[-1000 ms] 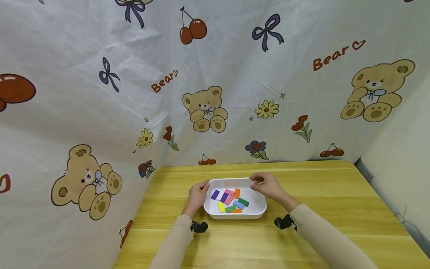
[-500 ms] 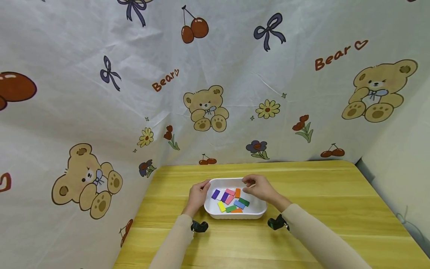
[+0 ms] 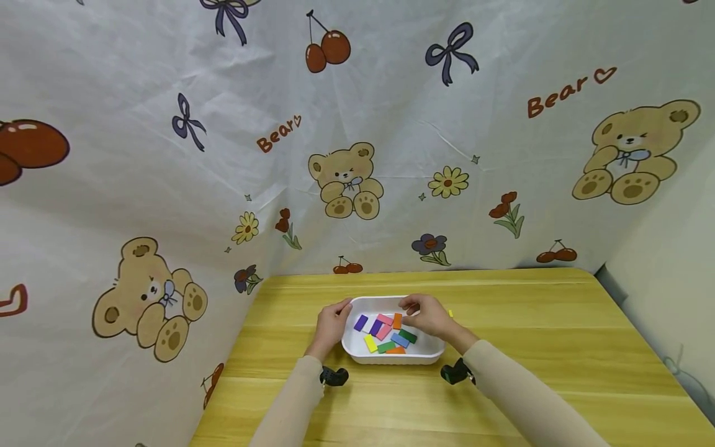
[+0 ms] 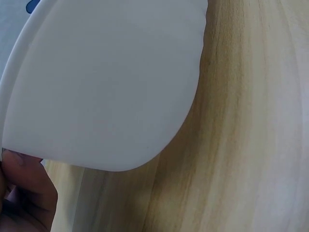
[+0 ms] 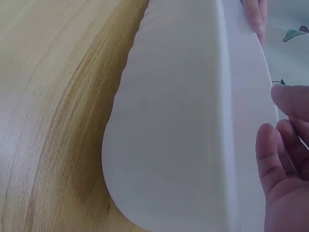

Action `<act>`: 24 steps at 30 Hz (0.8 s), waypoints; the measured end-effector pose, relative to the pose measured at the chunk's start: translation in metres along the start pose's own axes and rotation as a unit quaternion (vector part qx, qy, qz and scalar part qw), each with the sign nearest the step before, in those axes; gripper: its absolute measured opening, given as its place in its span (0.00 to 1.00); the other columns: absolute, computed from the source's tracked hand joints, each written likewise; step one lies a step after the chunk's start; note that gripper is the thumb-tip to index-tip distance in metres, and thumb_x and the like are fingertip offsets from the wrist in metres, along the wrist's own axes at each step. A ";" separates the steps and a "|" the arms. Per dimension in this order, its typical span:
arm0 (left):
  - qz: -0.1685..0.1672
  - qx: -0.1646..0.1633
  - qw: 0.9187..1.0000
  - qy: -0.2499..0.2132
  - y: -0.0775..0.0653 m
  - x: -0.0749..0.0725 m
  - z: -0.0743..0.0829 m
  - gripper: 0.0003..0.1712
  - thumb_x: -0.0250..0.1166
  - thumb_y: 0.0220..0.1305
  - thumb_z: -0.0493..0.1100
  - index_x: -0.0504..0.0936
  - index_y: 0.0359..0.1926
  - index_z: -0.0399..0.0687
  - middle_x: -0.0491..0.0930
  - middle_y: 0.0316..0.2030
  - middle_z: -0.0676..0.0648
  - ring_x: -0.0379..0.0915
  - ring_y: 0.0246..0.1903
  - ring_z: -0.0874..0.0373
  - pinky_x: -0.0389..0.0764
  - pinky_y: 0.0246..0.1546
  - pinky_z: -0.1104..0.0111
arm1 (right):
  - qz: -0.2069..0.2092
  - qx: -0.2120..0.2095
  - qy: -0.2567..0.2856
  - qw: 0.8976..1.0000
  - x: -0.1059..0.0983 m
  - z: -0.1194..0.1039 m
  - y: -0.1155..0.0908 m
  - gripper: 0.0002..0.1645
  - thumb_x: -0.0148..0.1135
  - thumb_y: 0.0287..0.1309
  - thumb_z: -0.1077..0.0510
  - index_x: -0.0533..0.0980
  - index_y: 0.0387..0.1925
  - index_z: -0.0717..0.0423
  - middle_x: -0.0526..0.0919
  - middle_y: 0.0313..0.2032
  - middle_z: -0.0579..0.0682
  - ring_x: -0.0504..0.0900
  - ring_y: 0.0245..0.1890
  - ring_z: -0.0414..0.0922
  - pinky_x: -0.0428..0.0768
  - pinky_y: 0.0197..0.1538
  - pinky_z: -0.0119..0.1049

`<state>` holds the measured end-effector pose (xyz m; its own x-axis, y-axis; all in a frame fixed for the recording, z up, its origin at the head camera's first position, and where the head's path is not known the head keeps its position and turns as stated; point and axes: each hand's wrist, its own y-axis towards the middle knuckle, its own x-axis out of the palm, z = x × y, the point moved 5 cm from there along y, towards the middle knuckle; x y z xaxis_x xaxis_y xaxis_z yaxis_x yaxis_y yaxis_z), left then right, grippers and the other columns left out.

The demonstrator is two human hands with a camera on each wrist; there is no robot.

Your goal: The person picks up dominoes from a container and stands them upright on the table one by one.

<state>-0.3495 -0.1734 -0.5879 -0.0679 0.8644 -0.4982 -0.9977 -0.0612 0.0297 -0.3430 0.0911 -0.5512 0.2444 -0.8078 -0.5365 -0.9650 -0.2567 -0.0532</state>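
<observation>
A white plastic tray with rounded corners stands on the table in the head view. Small flat blocks lie in it, among them a yellow block, a purple block, a blue block, a dark green block and an orange block. At its left end my left hand grips the rim; the left wrist view shows curled fingers at the tray's edge. My right hand hovers over the right part, fingers loosely bent. Between its thumb and fingers no object shows in the right wrist view.
The wooden table carries the tray. Just beyond my right wrist a small yellow piece shows on it. A patterned cloth hangs behind, and a cable runs at the right edge.
My right hand has moved left from the tray's right rim to over the blocks, uncovering the yellow piece beyond the wrist. The left hand keeps its grip.
</observation>
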 end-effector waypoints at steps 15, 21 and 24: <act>-0.002 0.001 1.000 0.000 0.003 0.002 0.002 0.21 0.58 0.79 0.51 0.81 0.66 0.54 0.83 0.62 0.47 0.76 0.65 0.50 0.79 0.66 0.55 | 0.000 -0.010 -0.045 0.999 0.009 0.007 0.006 0.17 0.75 0.52 0.68 0.85 0.46 0.61 0.87 0.43 0.54 0.81 0.39 0.45 0.87 0.47 0.39; -0.002 0.003 1.000 0.002 0.002 0.002 0.001 0.21 0.58 0.79 0.51 0.81 0.66 0.52 0.84 0.61 0.46 0.78 0.63 0.51 0.81 0.64 0.55 | -0.010 -0.002 -0.048 0.999 0.016 0.010 0.006 0.16 0.75 0.50 0.70 0.85 0.43 0.62 0.86 0.39 0.54 0.79 0.36 0.43 0.86 0.41 0.35; 0.000 0.008 1.000 0.001 0.002 0.001 0.000 0.22 0.59 0.78 0.50 0.81 0.66 0.49 0.85 0.58 0.45 0.80 0.59 0.51 0.84 0.60 0.55 | -0.019 0.005 -0.042 0.999 0.020 0.011 0.005 0.15 0.73 0.51 0.71 0.84 0.42 0.63 0.85 0.37 0.53 0.77 0.35 0.44 0.83 0.40 0.33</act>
<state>-0.3516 -0.1730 -0.5885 -0.0673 0.8630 -0.5007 -0.9977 -0.0523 0.0438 -0.3440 0.0789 -0.5714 0.2723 -0.7502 -0.6025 -0.9563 -0.2805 -0.0828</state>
